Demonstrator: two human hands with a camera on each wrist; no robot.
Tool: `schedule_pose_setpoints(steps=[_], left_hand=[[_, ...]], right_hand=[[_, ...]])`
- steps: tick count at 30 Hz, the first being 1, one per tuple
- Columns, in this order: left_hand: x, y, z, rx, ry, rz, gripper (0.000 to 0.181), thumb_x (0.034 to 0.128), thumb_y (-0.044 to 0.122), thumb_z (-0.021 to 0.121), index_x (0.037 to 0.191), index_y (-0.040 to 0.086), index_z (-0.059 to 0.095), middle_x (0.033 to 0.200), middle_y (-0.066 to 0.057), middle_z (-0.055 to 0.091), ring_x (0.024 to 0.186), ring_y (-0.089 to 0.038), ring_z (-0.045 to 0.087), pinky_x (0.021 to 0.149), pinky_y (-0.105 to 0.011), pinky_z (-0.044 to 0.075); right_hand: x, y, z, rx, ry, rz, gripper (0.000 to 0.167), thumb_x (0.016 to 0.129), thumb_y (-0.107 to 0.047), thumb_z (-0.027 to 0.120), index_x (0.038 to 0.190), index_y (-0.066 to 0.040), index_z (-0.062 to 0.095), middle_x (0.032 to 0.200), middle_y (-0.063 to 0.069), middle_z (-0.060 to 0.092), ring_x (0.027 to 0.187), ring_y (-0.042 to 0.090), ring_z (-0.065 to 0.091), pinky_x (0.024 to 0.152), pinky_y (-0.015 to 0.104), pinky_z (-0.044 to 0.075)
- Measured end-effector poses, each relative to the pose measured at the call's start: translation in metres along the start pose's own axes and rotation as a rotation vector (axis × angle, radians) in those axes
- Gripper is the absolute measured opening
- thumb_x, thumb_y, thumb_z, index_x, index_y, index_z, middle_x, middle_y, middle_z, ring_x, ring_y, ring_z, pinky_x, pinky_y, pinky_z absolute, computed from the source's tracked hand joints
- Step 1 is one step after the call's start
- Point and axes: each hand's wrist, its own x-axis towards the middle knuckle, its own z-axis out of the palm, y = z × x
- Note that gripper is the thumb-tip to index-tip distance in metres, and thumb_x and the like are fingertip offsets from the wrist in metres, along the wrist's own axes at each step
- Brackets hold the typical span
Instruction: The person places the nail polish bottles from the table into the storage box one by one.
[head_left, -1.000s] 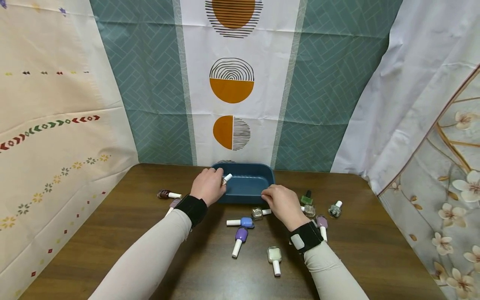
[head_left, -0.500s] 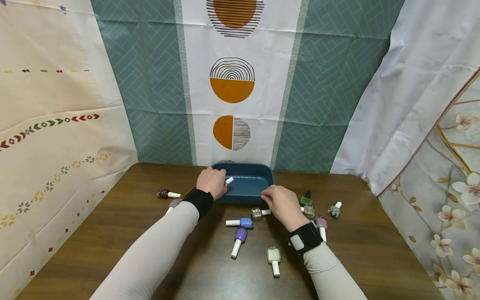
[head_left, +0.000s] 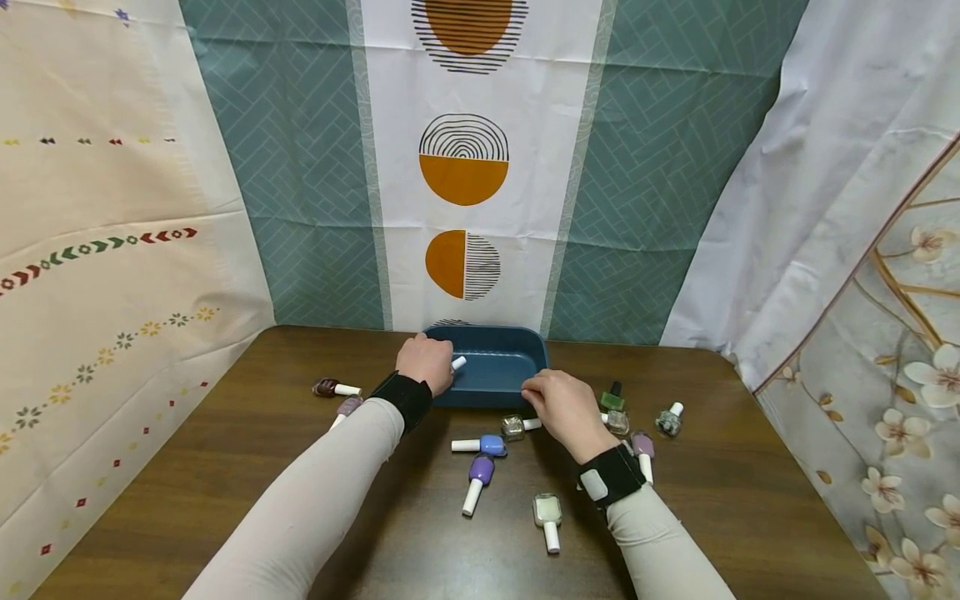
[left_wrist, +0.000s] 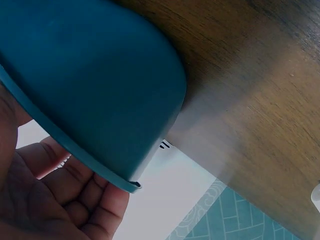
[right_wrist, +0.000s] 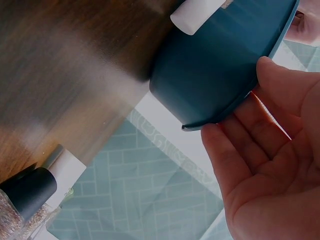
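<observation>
A dark blue plastic bin [head_left: 480, 399] stands at the back of the table. My left hand [head_left: 426, 364] grips its left end; in the left wrist view the curled fingers [left_wrist: 112, 200] touch the rim and no bottle shows in the palm. A white cap [head_left: 459, 363] shows in the bin beside this hand, which hides the rest of that bottle. My right hand [head_left: 561, 406] holds the bin's right end, with the thumb [right_wrist: 267, 70] on the rim and the fingers on the other side in the right wrist view.
In front of the bin lie nail polish bottles: glittery [head_left: 513, 427], blue [head_left: 492, 445], purple [head_left: 482, 469] and pale green [head_left: 547, 508]. Dark red [head_left: 327, 387] and mauve [head_left: 349, 406] ones lie left. Several more, including a green one [head_left: 612, 400], are at the right. A curtain hangs behind.
My left hand has shifted slightly right along the bin's left end, and the white cap beside it sits a little lower. My right hand stays put on the bin.
</observation>
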Motion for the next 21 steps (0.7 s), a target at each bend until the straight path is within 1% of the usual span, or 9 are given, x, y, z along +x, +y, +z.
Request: schedule_pose_setpoints(steps=[4,10,13,17,21], left_hand=[[0.0006,0.0015,0.0008,0.006,0.013,0.005,0.012,0.0994,0.016,0.081,0.101,0.004,0.081,0.082,-0.009,0.071,0.083,-0.031,0.06,0.08,-0.045,0.054],[0.0016,0.0026,0.0014,0.004,0.009,-0.001,0.011,0.0997,0.014,0.081,0.1,0.003,0.082,0.08,-0.01,0.069,0.084,-0.031,0.059,0.081,-0.045,0.054],[0.0006,0.0032,-0.0005,0.008,0.008,-0.001,0.011,0.0998,0.013,0.079,0.097,0.003,0.081,0.078,-0.009,0.068,0.084,-0.031,0.06,0.081,-0.045,0.054],[0.0007,0.0027,-0.0013,0.013,-0.011,0.007,0.011,0.1,0.012,0.077,0.095,0.003,0.081,0.078,-0.009,0.068,0.085,-0.032,0.06,0.082,-0.045,0.053],[0.0058,-0.0004,0.0038,0.027,-0.046,0.015,0.012,0.1013,0.013,0.076,0.098,0.004,0.082,0.082,-0.01,0.069,0.088,-0.033,0.061,0.084,-0.046,0.053]], right_hand=[[0.0005,0.0008,0.0011,0.0,-0.009,0.004,0.008,0.103,-0.015,0.08,0.107,-0.01,0.086,0.103,0.005,0.079,0.099,0.026,0.075,0.087,0.047,0.063],[0.0013,0.0014,0.0014,0.003,-0.01,0.014,0.009,0.104,-0.016,0.08,0.108,-0.01,0.086,0.104,0.005,0.079,0.1,0.026,0.075,0.088,0.048,0.064],[0.0012,0.0012,0.0009,0.005,-0.009,0.02,0.009,0.103,-0.015,0.08,0.108,-0.01,0.086,0.105,0.005,0.079,0.1,0.027,0.075,0.088,0.048,0.064],[0.0006,0.0009,0.0012,0.003,-0.013,0.027,0.01,0.103,-0.015,0.081,0.108,-0.01,0.086,0.106,0.006,0.079,0.101,0.027,0.075,0.088,0.048,0.063],[0.0003,0.0,0.0022,0.007,-0.01,0.033,0.009,0.103,-0.016,0.081,0.108,-0.01,0.086,0.106,0.006,0.08,0.102,0.027,0.075,0.089,0.049,0.063]])
